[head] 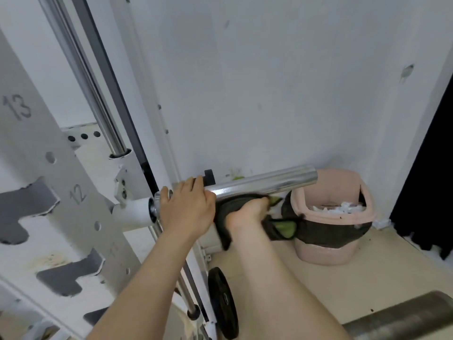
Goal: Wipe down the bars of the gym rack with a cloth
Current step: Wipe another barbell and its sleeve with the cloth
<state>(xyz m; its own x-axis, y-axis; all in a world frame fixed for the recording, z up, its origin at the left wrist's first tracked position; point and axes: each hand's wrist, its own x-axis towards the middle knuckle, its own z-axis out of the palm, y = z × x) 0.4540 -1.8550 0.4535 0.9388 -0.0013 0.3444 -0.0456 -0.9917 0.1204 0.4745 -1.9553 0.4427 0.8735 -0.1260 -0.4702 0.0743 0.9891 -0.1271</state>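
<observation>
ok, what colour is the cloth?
Dark grey-black cloth with green patches; shows best in the head view.

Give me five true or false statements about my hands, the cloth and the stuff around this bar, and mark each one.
1. The right hand grips a dark cloth against the underside of the chrome bar. True.
2. The left hand hangs clear of the bar. False: it grips the bar next to the right hand.
3. The pink bin holds nothing. False: white paper scraps lie in it.
4. A black weight plate stands on edge below the bar. True.
5. The rack upright is marked 5 and 6. False: it shows 12 and 13.
</observation>
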